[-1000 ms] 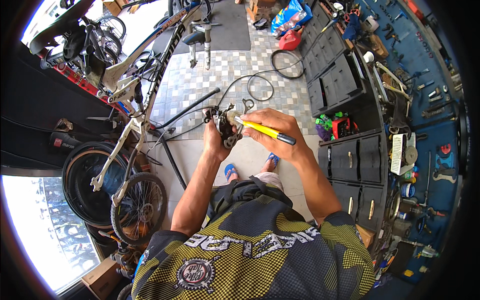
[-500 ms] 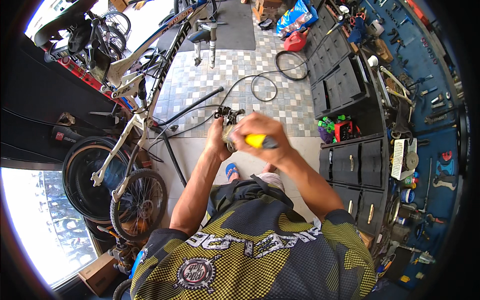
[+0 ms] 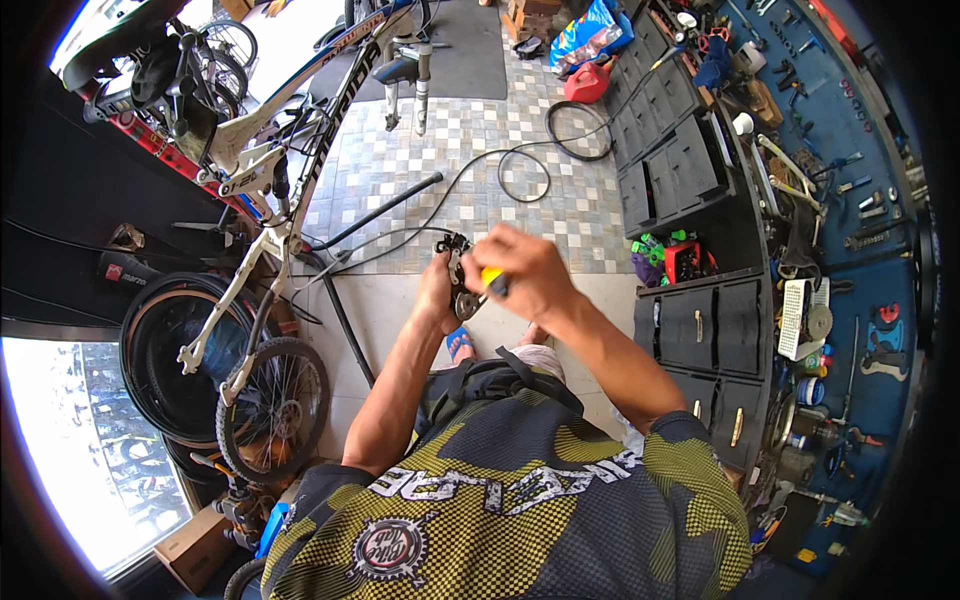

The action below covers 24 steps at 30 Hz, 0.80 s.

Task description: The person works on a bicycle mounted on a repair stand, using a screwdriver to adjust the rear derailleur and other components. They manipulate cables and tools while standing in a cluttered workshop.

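Observation:
In front of my body, my left hand point(image 3: 434, 288) is closed around a rear derailleur point(image 3: 458, 262), a black and silver bicycle part with small toothed wheels at its lower end. My right hand point(image 3: 528, 270) is right beside it, with its fingers wrapped round a tool with a yellow and black handle point(image 3: 493, 281). The handle's butt points down toward me. The tool's working end is hidden behind my fingers, next to the derailleur, so I cannot tell its kind.
A white bicycle frame point(image 3: 268, 240) stands at the left, above a wheel point(image 3: 272, 410). Black tubes point(image 3: 385, 212) and a looped hose point(image 3: 524, 176) lie across the floor. Black drawers point(image 3: 700, 325) and a blue tool wall point(image 3: 850, 215) line the right side.
The right hand has turned, so the yellow handle now points down more and shows less. More of the derailleur is visible, including its lower wheel. The left hand still holds it.

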Motion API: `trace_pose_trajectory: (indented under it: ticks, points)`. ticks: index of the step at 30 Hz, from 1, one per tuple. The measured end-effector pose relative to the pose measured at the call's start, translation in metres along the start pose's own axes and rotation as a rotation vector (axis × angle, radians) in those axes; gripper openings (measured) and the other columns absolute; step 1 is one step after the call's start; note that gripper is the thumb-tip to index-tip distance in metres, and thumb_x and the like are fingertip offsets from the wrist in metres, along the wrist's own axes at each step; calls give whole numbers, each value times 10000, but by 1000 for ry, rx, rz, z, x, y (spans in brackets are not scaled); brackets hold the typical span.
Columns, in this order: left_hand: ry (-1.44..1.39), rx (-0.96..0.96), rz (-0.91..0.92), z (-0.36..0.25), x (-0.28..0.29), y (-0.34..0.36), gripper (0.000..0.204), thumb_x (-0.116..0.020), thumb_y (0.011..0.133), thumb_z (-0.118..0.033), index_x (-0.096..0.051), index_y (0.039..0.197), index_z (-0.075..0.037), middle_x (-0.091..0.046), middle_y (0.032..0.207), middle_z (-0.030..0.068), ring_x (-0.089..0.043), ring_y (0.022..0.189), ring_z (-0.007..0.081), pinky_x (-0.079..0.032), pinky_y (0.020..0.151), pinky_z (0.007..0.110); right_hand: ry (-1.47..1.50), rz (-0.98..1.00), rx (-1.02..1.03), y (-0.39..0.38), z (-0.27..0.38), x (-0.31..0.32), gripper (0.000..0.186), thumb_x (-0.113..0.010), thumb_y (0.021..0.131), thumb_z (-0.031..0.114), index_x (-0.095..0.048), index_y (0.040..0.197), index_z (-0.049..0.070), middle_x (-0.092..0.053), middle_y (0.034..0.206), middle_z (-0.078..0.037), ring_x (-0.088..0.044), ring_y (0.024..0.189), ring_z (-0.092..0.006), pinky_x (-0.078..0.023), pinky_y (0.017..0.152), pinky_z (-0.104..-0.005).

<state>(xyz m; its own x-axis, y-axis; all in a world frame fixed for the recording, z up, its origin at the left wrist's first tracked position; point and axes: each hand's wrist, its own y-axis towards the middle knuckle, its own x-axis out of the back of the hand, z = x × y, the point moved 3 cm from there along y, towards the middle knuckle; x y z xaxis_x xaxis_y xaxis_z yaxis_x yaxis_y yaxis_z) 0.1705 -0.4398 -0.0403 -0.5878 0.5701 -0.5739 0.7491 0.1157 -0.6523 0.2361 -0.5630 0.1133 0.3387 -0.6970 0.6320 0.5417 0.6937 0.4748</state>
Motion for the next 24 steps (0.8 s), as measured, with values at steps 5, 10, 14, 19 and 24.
trace_pose_trajectory:
  ticks: [5,10,14,19,24]
  points:
    - [-52,-6,-3,-13,-4,-6,426,-359,1082,-370,-627,1135,-44,-712,1010,127,-719,859,235,-616,748,399,207,43,-81,-10,-10,-8,226,-791,863,158,-604,778,65,-600,760,-81,-640,682,-272,-519,608,-393]
    - [40,-67,-58,-16,-1,-2,408,-369,1089,-340,-604,1201,-26,-704,1015,139,-710,848,254,-601,719,399,-80,53,276,-31,-6,-25,167,-782,867,178,-638,792,140,-596,798,-18,-670,702,-213,-525,544,-344]
    - [40,-140,-86,-17,5,4,391,-390,1098,-372,-594,1129,-40,-679,899,109,-671,722,218,-574,618,372,-120,-47,197,-23,-23,-15,138,-771,876,180,-660,805,142,-628,823,-25,-662,698,-218,-530,576,-358]
    - [49,-326,47,-28,6,-8,417,-402,1108,-446,-562,1083,-62,-627,762,84,-589,619,178,-476,547,313,488,-285,-525,-16,-61,29,294,-760,984,237,-608,824,43,-632,702,-8,-557,626,-55,-425,525,-250]
    - [120,-586,262,-50,-9,-17,543,-360,1095,-606,-542,1085,-95,-622,824,93,-566,644,172,-474,559,320,550,-173,-426,-22,-45,35,228,-721,1003,189,-613,864,46,-651,717,-33,-596,579,-64,-474,505,-218]
